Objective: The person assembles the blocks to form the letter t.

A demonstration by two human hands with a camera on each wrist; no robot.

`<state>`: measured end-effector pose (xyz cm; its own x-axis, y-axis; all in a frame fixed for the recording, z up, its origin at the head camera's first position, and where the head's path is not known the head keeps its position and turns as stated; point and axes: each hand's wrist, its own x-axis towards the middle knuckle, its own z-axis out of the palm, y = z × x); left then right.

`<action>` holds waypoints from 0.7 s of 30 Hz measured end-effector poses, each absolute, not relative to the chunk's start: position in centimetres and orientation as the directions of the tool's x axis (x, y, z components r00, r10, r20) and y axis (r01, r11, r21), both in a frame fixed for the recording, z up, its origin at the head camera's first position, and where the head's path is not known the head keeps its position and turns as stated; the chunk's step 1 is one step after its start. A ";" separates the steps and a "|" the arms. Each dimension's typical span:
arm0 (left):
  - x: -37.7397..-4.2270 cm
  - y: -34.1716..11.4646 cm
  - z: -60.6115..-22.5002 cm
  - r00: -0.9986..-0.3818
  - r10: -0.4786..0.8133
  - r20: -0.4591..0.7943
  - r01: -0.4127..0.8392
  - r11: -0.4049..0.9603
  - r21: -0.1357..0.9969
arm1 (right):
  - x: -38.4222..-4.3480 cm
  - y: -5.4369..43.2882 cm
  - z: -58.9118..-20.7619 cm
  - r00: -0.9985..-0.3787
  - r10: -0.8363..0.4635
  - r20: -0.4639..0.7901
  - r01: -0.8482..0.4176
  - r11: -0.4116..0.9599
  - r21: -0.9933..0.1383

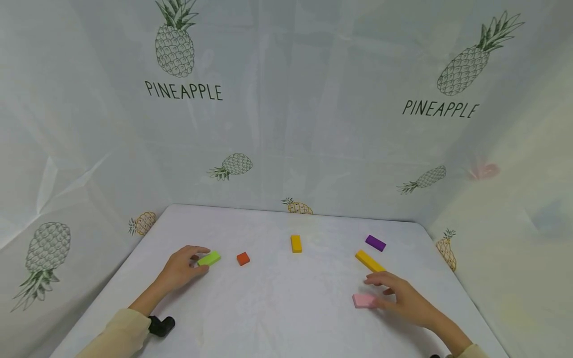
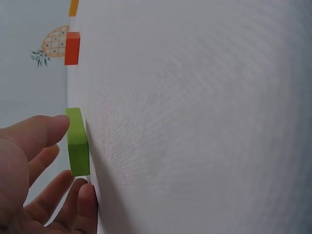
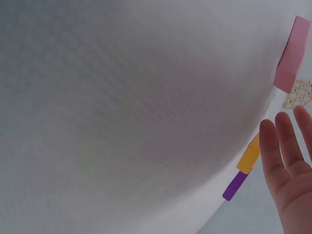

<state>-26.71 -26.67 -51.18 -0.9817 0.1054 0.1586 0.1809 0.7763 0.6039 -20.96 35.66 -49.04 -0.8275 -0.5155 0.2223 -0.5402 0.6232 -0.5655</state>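
Observation:
My left hand (image 1: pixel 181 268) is around the left end of a light green block (image 1: pixel 209 258), thumb on the near side and fingers on the far side. In the left wrist view the thumb tip overlaps the edge of the green block (image 2: pixel 78 146), and the other fingers are loosely bent with a gap beside it. My right hand (image 1: pixel 403 301) hovers by a pink block (image 1: pixel 363 301), its thumb overlapping the block's right end. Fairly straight fingers (image 3: pixel 288 146) show in the right wrist view, holding nothing. Beyond them lies a long yellow-orange block (image 1: pixel 369 260).
On the white table (image 1: pixel 268 318) a small red-orange block (image 1: pixel 243 258) lies right of the green one. A short yellow block (image 1: pixel 296 243) sits at the back middle, a purple block (image 1: pixel 375 242) at the back right. A pineapple-print curtain (image 1: pixel 304 99) surrounds the table.

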 end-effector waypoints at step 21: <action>-26.8 -26.6 -51.2 -0.978 0.113 0.178 0.199 0.766 0.611 | -21.2 35.2 -49.5 -0.743 -0.609 0.277 -0.644 0.537 -0.545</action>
